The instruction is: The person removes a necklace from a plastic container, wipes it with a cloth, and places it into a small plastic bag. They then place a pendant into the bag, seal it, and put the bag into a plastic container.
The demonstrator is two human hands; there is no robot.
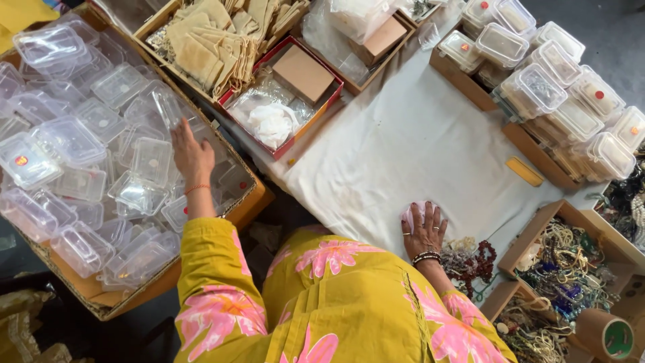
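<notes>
My left hand (191, 156) is spread flat, reaching into the big cardboard box (101, 302) at the left edge of the table. It rests on the pile of empty clear plastic tubs (70, 141), and I am not gripping one yet. So many tubs wait there, so I think lots of work is left.

Next comes the red tray (322, 101) with little bags and a brown box in it, up at the far edge.

The middle of the white cloth (416, 148) is bare. That is my open room to move.

My right hand (424, 228) lies near the close edge of the cloth, fingers spread, pressing down on a small pink thing (411, 212). I cannot tell what it is.

Just beside that hand sit dark beads (474, 262). At the far right corner, filled tubs with lids (544, 81) are stacked up, so some work looks done. Boxes of necklaces (571, 262) crowd the near right corner.
</notes>
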